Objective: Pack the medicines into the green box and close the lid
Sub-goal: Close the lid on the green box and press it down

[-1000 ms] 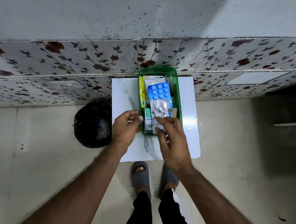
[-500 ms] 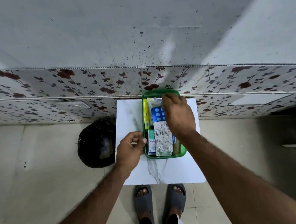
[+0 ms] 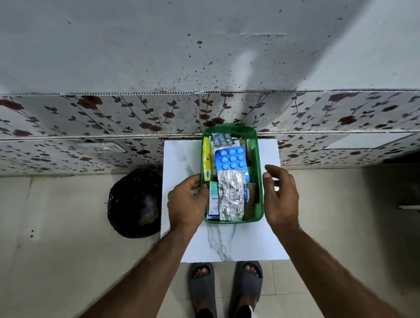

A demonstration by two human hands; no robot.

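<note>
Green box (image 3: 254, 154) of medicines between left hand (image 3: 186, 203) and right hand (image 3: 281, 195)

Dim, even indoor light with a bluish cast leaves the wall (image 3: 191, 32) grey and the right floor (image 3: 404, 242) in deep shadow, while the white table (image 3: 238, 246) glares, the foil strip (image 3: 231, 195) glints, and wide-angle distortion bends the blurred tile band (image 3: 72, 126).

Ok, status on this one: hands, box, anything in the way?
Left hand on green box left wall. Right hand open, just off the right wall. Medicines inside, no lid on. Nothing obstructing.
</note>
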